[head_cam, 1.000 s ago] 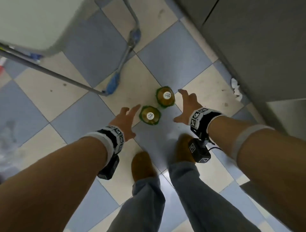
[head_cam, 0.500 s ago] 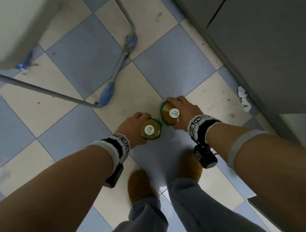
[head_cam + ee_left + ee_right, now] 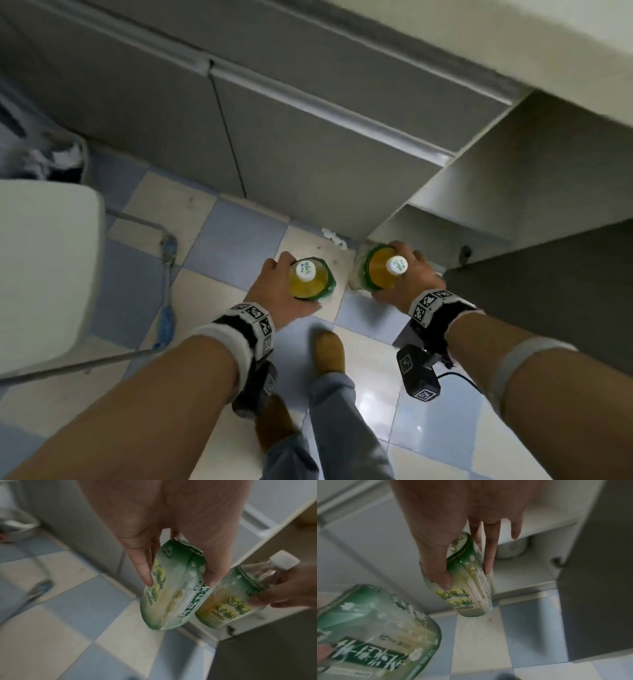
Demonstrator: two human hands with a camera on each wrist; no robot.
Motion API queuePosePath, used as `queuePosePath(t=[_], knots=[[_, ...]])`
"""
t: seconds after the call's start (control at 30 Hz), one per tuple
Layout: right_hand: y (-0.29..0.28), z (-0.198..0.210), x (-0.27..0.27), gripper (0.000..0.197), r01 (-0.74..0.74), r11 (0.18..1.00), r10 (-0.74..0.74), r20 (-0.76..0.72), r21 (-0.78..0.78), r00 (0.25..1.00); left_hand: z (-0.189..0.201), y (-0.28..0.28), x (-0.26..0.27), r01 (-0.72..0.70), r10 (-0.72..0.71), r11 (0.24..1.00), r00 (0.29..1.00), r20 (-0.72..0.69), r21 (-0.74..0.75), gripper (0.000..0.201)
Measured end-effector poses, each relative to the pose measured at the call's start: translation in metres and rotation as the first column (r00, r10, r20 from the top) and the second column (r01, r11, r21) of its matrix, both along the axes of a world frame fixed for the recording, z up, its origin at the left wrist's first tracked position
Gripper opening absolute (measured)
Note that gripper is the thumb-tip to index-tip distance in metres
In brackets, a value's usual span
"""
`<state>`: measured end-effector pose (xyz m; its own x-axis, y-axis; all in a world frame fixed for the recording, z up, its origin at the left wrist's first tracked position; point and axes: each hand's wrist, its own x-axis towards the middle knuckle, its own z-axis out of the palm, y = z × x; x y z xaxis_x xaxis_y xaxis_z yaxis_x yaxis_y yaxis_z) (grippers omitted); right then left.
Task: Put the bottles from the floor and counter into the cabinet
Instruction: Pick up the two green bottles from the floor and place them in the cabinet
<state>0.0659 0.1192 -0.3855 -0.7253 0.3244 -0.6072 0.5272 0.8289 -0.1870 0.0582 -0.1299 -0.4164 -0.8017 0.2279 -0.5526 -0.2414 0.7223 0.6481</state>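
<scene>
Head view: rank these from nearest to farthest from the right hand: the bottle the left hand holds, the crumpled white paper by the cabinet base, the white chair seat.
From the right hand:
1. Crumpled white paper, on the floor at the cabinet base, just left of the hand. The bottle is nearly as close, so this order is marginal.
2. Bottle in the left hand, further left.
3. White chair seat, far left edge.

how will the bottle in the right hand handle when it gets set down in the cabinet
The bottle the right hand grips looks nearly full of tea, so probably hefty. Thin clear plastic may flex under the fingers. Tall and narrow, it could tip if set down tilted.
</scene>
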Motion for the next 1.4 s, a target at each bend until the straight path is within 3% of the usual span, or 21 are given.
queuePosePath(t=[0.13, 0.4, 0.53, 0.7, 0.93, 1.13, 1.2, 1.3, 1.4], knots=[[0.071, 0.046, 0.026, 0.097, 0.231, 0.971, -0.230, -0.039, 0.057, 0.973, 0.042, 0.077, -0.015, 0.109, -0.104, 0.991, 0.993, -0.058, 0.077, 0.081], [0.159, 0.062, 0.055, 0.104, 0.480, 0.876, -0.472, -0.124, 0.040, 0.873, 0.061, 0.209, -0.030, 0.192, -0.180, 0.978, 0.974, -0.135, 0.083, 0.082], [0.198, 0.066, 0.043, 0.101, 0.468, 0.883, -0.465, -0.168, -0.024, 0.869, 0.061, 0.264, -0.044, 0.172, -0.152, 0.981, 0.971, -0.185, 0.095, 0.088], [0.247, 0.066, 0.001, 0.106, 0.464, 0.880, -0.473, -0.265, -0.100, 0.840, 0.048, 0.330, -0.080, 0.100, -0.070, 0.988, 0.968, -0.243, 0.113, 0.080], [0.303, 0.017, -0.084, 0.107, 0.449, 0.878, -0.477, -0.343, -0.163, 0.809, -0.006, 0.404, -0.154, 0.021, 0.031, 0.985, 0.956, -0.292, 0.172, 0.083], [0.360, -0.019, -0.126, 0.080, 0.314, 0.944, -0.327, -0.408, -0.102, 0.852, -0.034, 0.460, -0.205, 0.003, 0.091, 0.967, 0.931, -0.355, 0.255, 0.088], [0.369, -0.021, -0.134, 0.080, 0.289, 0.951, -0.307, -0.431, -0.107, 0.848, -0.042, 0.473, -0.216, 0.035, 0.079, 0.954, 0.928, -0.364, 0.298, 0.084], [0.379, -0.033, -0.147, 0.080, 0.327, 0.943, -0.308, -0.551, -0.068, 0.775, -0.052, 0.484, -0.231, 0.100, 0.031, 0.946, 0.920, -0.392, 0.309, 0.077], [0.389, -0.050, -0.155, 0.074, 0.469, 0.875, -0.449, -0.570, -0.123, 0.688, -0.062, 0.493, -0.243, 0.151, -0.006, 0.930, 0.917, -0.398, 0.334, 0.077]])
